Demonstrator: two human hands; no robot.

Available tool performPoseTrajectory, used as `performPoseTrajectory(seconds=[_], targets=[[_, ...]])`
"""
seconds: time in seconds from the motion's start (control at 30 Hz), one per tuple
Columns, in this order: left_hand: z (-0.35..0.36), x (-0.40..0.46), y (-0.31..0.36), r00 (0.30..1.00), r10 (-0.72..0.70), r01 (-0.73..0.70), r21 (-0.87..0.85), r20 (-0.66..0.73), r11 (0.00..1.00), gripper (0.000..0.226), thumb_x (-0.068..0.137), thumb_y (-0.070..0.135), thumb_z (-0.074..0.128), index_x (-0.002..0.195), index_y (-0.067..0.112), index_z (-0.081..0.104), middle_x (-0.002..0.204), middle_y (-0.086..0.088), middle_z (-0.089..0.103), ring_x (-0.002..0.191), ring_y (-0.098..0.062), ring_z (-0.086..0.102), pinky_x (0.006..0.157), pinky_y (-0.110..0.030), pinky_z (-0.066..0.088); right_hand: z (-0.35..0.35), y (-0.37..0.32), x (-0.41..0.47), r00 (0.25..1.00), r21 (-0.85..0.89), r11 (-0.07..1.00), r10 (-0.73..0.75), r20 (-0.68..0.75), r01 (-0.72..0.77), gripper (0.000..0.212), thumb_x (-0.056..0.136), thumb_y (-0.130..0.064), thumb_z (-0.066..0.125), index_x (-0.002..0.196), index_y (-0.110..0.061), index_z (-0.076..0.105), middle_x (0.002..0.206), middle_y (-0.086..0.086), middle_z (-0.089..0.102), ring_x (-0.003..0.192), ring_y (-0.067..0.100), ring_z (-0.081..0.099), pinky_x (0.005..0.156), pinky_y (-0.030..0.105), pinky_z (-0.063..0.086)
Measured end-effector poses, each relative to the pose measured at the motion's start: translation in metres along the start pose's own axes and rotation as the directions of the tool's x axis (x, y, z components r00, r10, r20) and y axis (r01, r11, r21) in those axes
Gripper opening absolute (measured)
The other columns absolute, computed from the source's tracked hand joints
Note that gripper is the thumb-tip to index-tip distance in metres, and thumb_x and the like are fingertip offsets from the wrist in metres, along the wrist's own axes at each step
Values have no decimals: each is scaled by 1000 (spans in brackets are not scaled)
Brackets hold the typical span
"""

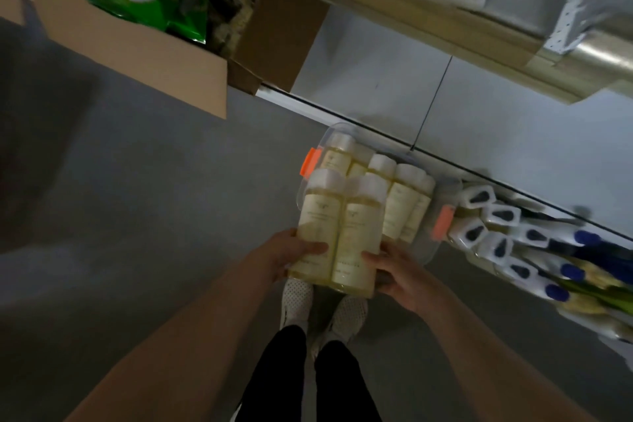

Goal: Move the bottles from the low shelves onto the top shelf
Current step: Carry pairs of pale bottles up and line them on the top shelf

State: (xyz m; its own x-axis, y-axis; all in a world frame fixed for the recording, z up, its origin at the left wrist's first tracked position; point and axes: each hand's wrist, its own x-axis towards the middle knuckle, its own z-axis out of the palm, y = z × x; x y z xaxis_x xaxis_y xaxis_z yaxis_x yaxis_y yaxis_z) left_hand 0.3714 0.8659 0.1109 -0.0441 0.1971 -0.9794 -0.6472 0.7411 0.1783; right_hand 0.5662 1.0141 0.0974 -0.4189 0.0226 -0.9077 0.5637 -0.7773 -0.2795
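Two pale yellow bottles with white caps are held side by side in front of me. My left hand (287,255) grips the left bottle (317,216) low on its body. My right hand (399,272) grips the right bottle (356,233) near its base. Behind them, a clear plastic bin (445,192) with orange latches holds several more of the same bottles (399,205). The bin sits on the floor against the shelf base. A wooden shelf edge (411,7) runs overhead at the upper right.
An open cardboard box (144,55) with green packages sticks out at the upper left. Several white spray bottles (493,233) with blue parts lie in a row right of the bin. Grey floor spreads to the left. My white shoes (298,305) stand below the bottles.
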Motion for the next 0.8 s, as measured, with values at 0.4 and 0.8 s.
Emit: performPoseTrajectory(seconds=[0.4, 0.8], targets=[[30, -151, 32, 975, 184, -192, 57, 123, 980, 49, 81, 19, 81, 127, 15, 63, 119, -6, 72, 106, -28, 71, 85, -44, 60, 37, -30, -147, 974, 120, 968, -214, -79, 222, 50, 88, -15, 68, 137, -14, 56, 129, 9, 70, 117, 30, 68, 84, 47, 61], [59, -276, 68, 892, 415, -435, 92, 179, 896, 50, 81, 15, 81, 127, 13, 63, 115, -8, 74, 97, -23, 74, 65, -32, 61, 85, -69, -274, 848, -45, 856, -517, -118, 516, 51, 89, -14, 72, 137, -11, 55, 127, 11, 71, 117, 31, 69, 95, 54, 57]])
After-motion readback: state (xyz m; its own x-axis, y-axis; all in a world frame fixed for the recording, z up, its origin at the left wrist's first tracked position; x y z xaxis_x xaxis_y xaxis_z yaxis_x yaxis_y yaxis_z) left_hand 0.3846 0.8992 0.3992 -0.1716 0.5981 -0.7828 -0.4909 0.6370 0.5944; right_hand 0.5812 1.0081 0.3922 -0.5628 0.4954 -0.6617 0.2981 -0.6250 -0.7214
